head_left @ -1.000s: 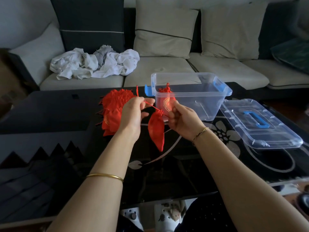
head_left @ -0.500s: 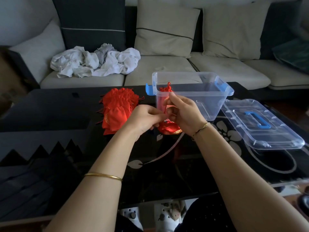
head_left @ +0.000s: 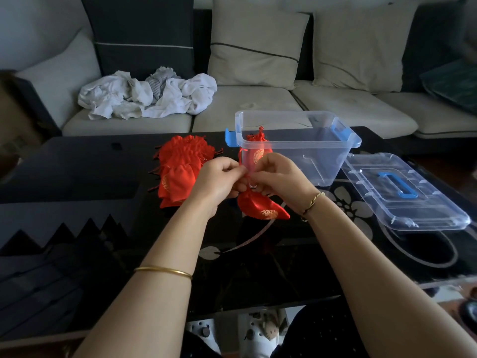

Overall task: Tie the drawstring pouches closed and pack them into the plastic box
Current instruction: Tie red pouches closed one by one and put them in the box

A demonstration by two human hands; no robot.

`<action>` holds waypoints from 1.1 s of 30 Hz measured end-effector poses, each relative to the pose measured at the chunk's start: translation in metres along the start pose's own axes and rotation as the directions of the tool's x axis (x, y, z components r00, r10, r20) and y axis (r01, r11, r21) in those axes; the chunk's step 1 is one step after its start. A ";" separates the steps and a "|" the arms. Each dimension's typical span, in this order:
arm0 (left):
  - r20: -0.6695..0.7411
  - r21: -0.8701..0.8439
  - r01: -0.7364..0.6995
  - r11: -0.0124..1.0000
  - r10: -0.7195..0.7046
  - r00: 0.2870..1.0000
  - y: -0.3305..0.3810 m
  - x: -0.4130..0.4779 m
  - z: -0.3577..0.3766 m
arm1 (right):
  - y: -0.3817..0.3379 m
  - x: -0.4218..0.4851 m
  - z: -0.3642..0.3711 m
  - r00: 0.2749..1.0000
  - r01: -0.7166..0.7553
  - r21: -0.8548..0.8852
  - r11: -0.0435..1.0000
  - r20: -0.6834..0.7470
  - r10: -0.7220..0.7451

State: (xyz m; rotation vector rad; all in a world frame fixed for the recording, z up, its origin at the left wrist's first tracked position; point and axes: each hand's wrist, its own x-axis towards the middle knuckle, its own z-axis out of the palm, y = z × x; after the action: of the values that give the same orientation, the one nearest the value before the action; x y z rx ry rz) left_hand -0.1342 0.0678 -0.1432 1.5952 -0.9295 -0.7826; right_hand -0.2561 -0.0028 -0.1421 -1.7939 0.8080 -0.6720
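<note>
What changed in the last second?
The left hand and right hand, pulling the drawstring apart before, came together; the red pouch sank from hanging to lying on the table. Both still pinch its drawstring. The pouch pile, plastic box and lid stayed put.

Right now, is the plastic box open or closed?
Open. The plastic box has no lid on it; its clear lid lies flat on the table beside it.

Dim living room: pale sofa (head_left: 245,107) behind a black glass table (head_left: 77,164).
Crumpled white cloth (head_left: 147,96) lies on one seat.
</note>
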 end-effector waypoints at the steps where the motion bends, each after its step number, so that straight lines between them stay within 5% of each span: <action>1: -0.015 -0.009 -0.003 1.000 0.003 1.000 0.000 0.000 0.000 | 0.002 0.000 0.001 0.999 0.049 -0.070 0.996 -0.018 -0.051; 7: -0.064 -0.065 0.014 0.998 -0.018 0.998 0.004 -0.002 0.002 | 0.000 -0.001 0.006 0.957 0.251 -0.283 0.926 -0.071 -0.282; 16: -0.181 -0.077 0.020 0.997 -0.034 0.983 0.008 -0.001 -0.003 | -0.006 0.001 0.014 0.927 0.313 -0.563 0.765 0.005 -0.376; 22: -0.334 0.014 -0.077 0.997 0.077 0.940 0.015 -0.004 -0.001 | -0.006 0.003 0.020 0.993 0.092 -0.176 0.980 -0.062 -0.104; 25: -0.396 0.044 -0.152 0.987 0.157 0.905 0.016 -0.002 -0.010 | 0.000 0.004 0.017 0.995 -0.067 0.139 0.988 -0.062 0.076; 30: -0.135 0.477 -0.427 0.769 0.544 0.828 0.013 -0.008 -0.006 | 0.006 0.007 0.013 0.981 -0.157 0.382 0.911 -0.048 0.189; 33: -0.117 0.563 -0.397 0.725 0.545 0.830 0.007 -0.006 0.000 | 0.004 0.006 0.012 0.981 -0.164 0.416 0.895 -0.028 0.193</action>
State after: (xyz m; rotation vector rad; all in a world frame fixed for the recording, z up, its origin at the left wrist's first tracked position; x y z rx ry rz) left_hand -0.1380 0.0720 -0.1364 1.7413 -1.3440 0.0826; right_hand -0.2444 -0.0014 -0.1493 -1.3034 0.7970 -0.7242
